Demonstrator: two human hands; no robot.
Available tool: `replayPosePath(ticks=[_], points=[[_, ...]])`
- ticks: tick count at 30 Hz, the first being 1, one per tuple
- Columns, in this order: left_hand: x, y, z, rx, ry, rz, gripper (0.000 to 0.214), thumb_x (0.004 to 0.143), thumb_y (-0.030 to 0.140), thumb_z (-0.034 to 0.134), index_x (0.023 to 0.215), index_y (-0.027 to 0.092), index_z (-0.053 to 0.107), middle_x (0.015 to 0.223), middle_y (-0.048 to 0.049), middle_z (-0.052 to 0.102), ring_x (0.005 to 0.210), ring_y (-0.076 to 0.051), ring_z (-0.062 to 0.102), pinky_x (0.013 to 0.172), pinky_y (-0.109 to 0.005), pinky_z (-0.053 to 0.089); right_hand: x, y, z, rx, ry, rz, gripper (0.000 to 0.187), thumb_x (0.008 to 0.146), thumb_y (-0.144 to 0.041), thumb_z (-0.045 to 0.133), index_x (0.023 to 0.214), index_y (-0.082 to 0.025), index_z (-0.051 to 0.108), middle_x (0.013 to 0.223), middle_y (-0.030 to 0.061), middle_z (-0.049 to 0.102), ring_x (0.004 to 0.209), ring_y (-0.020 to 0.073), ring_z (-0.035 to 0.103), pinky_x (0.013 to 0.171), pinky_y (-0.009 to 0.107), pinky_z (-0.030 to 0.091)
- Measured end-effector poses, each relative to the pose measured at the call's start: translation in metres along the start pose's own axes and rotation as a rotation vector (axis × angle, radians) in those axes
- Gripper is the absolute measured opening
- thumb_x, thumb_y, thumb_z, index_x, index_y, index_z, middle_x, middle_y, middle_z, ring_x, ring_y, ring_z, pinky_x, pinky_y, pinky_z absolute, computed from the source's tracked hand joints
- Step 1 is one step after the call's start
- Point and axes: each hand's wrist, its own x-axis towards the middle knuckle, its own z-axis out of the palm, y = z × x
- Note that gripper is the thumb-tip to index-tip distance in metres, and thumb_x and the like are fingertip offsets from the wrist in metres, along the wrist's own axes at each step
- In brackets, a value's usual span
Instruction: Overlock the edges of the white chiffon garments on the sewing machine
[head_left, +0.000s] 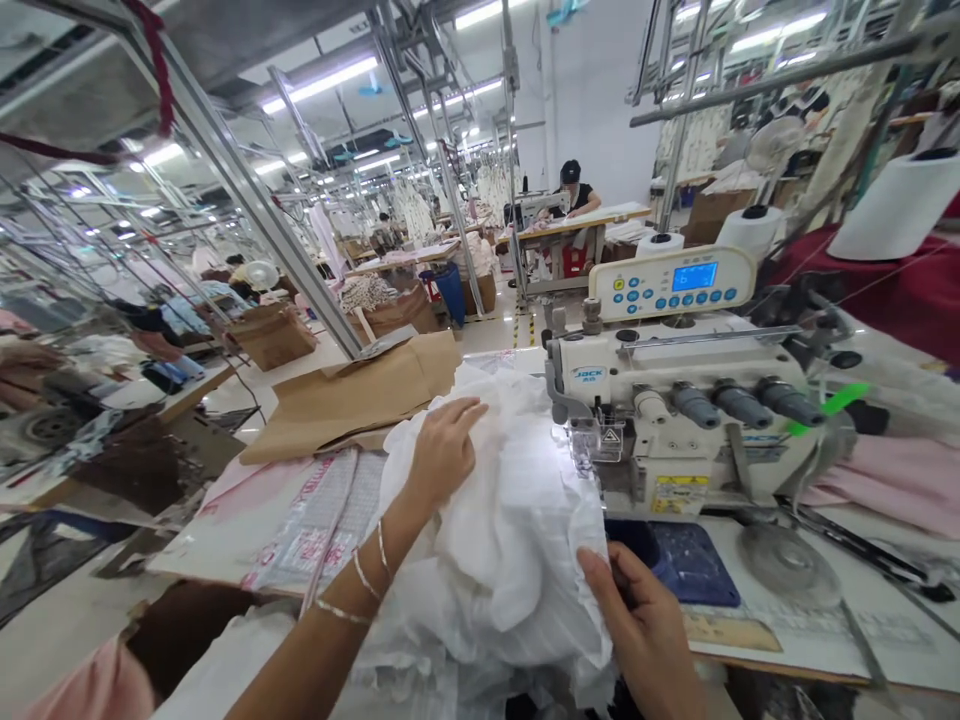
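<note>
At lower left, an open brown carton [187, 625] holds pink cloth [94, 690]. The left hand [442, 450] rests open, fingers spread, on bunched white fabric [499, 520] just before the overlock machine [675, 400]; the right hand [637, 620] curls closed on the fabric's edge.

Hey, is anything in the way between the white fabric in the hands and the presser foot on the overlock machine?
Nothing visible stands in the way. The white fabric, under the left hand and right hand, bunches right up to the presser foot of the JACK overlock machine.
</note>
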Motion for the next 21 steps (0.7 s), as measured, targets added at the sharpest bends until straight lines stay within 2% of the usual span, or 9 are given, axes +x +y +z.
replayPosePath(ticks=[2,3,5,8,13,18,21], points=[[0.0,0.031,-0.007,0.013,0.088,-0.112,0.03,0.082,0.005,0.042,0.101,0.016,0.062,0.1,-0.009,0.065,0.096,-0.023,0.06,0.086,-0.044,0.049,0.0,0.003,0.002,0.02,-0.009,0.007,0.04,0.082,-0.056,0.058,0.073,-0.017,0.059,0.059,-0.0043,0.044,0.056,0.0111,0.036,0.049,0.02,0.031],[-0.001,0.05,-0.008,0.001,0.089,-0.169,0.022,0.083,0.009,0.046,0.095,0.017,0.063,0.092,-0.0072,0.064,0.09,-0.023,0.059,0.082,-0.043,0.049,-0.001,0.003,0.003,0.036,-0.015,0.005,0.039,0.082,-0.055,0.059,0.073,-0.017,0.059,0.059,-0.0043,0.044,0.056,0.0109,0.036,0.048,0.02,0.031],[-0.004,0.085,-0.006,-0.032,0.007,-0.252,0.007,0.082,0.02,0.057,0.08,0.018,0.064,0.079,-0.0042,0.061,0.082,-0.023,0.057,0.077,-0.043,0.047,-0.002,0.002,0.004,0.078,-0.015,0.0,0.039,0.083,-0.054,0.059,0.076,-0.016,0.06,0.06,-0.0041,0.046,0.055,0.0105,0.037,0.048,0.02,0.031],[-0.007,0.116,0.008,-0.047,-0.088,-0.34,0.015,0.079,0.025,0.064,0.066,0.018,0.061,0.071,-0.0029,0.058,0.077,-0.023,0.054,0.074,-0.044,0.043,-0.003,-0.002,0.004,0.111,-0.007,0.015,0.038,0.082,-0.053,0.06,0.08,-0.016,0.061,0.061,-0.0038,0.049,0.055,0.0104,0.038,0.048,0.019,0.033],[-0.004,0.117,0.027,-0.033,-0.057,-0.357,0.02,0.078,0.02,0.063,0.059,0.018,0.057,0.067,-0.0032,0.056,0.071,-0.021,0.051,0.071,-0.042,0.04,-0.004,-0.005,0.002,0.077,-0.005,0.004,0.037,0.082,-0.053,0.061,0.076,-0.016,0.059,0.059,-0.0045,0.047,0.055,0.0102,0.038,0.048,0.019,0.032],[0.003,0.109,0.029,-0.061,-0.151,-0.4,0.016,0.08,0.013,0.059,0.065,0.017,0.056,0.073,-0.0019,0.057,0.077,-0.021,0.054,0.075,-0.041,0.04,-0.003,-0.003,0.001,0.106,-0.012,0.018,0.038,0.083,-0.053,0.06,0.084,-0.015,0.062,0.059,-0.0033,0.051,0.056,0.0114,0.041,0.049,0.02,0.035],[0.005,0.105,0.031,-0.109,-0.166,-0.367,0.014,0.081,0.012,0.059,0.068,0.017,0.055,0.076,-0.0012,0.057,0.08,-0.019,0.054,0.077,-0.038,0.042,-0.004,-0.004,0.0,0.121,-0.015,0.023,0.037,0.082,-0.052,0.061,0.082,-0.015,0.061,0.061,-0.0032,0.053,0.056,0.011,0.042,0.049,0.019,0.034]])
